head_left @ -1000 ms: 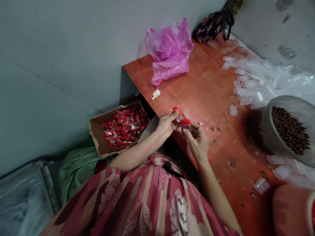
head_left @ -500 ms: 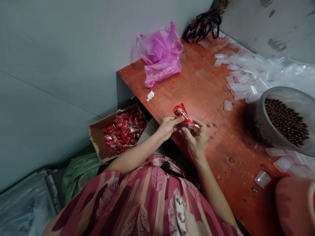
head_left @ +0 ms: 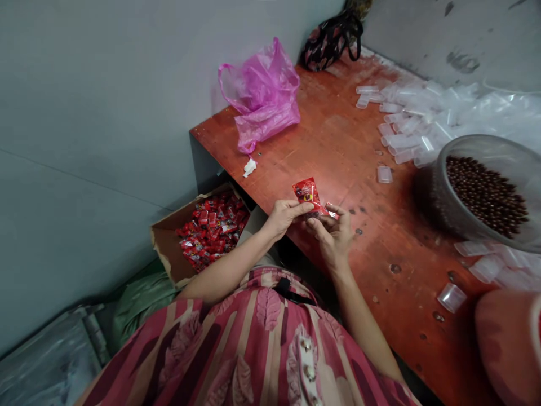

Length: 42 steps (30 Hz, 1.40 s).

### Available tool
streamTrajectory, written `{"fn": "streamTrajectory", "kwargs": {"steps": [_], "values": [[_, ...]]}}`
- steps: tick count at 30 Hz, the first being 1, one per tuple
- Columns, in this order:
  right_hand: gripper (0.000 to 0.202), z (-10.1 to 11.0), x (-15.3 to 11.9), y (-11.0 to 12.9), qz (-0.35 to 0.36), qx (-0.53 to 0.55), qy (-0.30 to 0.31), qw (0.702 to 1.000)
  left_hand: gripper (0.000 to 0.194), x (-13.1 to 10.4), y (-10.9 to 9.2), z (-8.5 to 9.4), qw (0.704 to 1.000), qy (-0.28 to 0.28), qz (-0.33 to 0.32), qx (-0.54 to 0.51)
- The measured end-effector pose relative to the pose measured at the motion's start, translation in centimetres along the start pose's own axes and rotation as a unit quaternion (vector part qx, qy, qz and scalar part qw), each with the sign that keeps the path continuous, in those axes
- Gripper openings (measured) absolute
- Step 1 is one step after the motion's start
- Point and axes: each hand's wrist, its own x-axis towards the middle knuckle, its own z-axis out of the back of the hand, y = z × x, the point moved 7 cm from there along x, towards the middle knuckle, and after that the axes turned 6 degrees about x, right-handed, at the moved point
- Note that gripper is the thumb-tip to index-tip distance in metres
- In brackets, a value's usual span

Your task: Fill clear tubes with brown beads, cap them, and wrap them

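A small red printed plastic packet (head_left: 307, 192) is held over the near edge of the red-brown table (head_left: 329, 152). My left hand (head_left: 286, 217) pinches it between thumb and fingers from the left. At the packet's lower right end, my right hand (head_left: 333, 234) is closed, with a shiny red-and-silver bit of wrapper (head_left: 332, 210) showing at its fingertips. Whether that bit belongs to the same packet I cannot tell. Below the table's edge, left of my left arm, a cardboard box (head_left: 164, 239) contains many similar red packets (head_left: 211, 225).
A grey translucent tub (head_left: 443, 175) of dark brown balls (head_left: 486, 194) stands on the right, by piled clear plastic cups (head_left: 422, 121). A pink plastic bag (head_left: 268, 96), a white scrap (head_left: 249, 167) and a dark patterned bag (head_left: 329, 45) lie toward the back. A pinkish container (head_left: 505, 344) is at lower right.
The view has shifted slightly. The packet's printed face is turned more toward me and stands flatter, while both hands keep nearly the same place and grip.
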Motion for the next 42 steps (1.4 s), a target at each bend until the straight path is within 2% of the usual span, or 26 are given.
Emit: {"fn": "streamTrajectory", "kwargs": {"steps": [3,8,12,15,17,19,22,26,35,38,42], "values": [[0.047,-0.5,0.0,-0.3,-0.024,0.045,0.021,0.998,0.033,-0.3,0.1,-0.2,1.0,-0.012,-0.011,0.0],[0.048,-0.5,0.2,0.6,0.0,-0.01,0.042,0.999,0.034,-0.2,0.1,-0.3,1.0,0.003,0.01,-0.018],[0.054,-0.8,0.2,0.7,-0.056,0.039,0.09,0.994,0.034,-0.2,-0.2,-0.4,0.996,0.073,0.046,-0.012],[0.053,-0.6,0.1,0.7,-0.048,0.043,0.061,0.996,0.037,-0.3,0.1,-0.6,0.991,0.114,0.062,-0.011],[0.049,-0.3,0.0,0.9,-0.001,0.014,0.022,1.0,0.037,-0.3,0.5,-0.6,0.994,0.092,0.055,-0.016],[0.047,-0.2,-0.1,0.8,0.033,-0.004,-0.01,0.999,0.036,-0.3,0.8,-0.4,0.998,0.044,0.034,-0.022],[0.048,-0.3,0.0,0.1,0.003,0.034,-0.018,0.999,0.038,-0.5,0.9,-0.4,0.999,-0.018,0.0,-0.033],[0.039,-0.3,0.0,-0.4,-0.041,0.08,0.01,0.996,0.041,-0.5,0.4,-0.3,0.993,-0.062,0.002,-0.103],[0.026,0.9,0.2,-0.7,-0.019,0.112,-0.009,0.993,0.035,-1.6,1.7,-0.7,0.989,-0.025,0.051,-0.134],[0.025,0.9,0.1,-0.4,-0.007,0.115,-0.01,0.993,0.033,-2.1,1.4,-0.8,0.989,-0.009,0.036,-0.143],[0.023,0.6,-0.7,-0.4,0.012,0.117,-0.042,0.992,0.032,-2.1,0.8,-0.5,0.981,-0.027,-0.007,-0.194]]}}
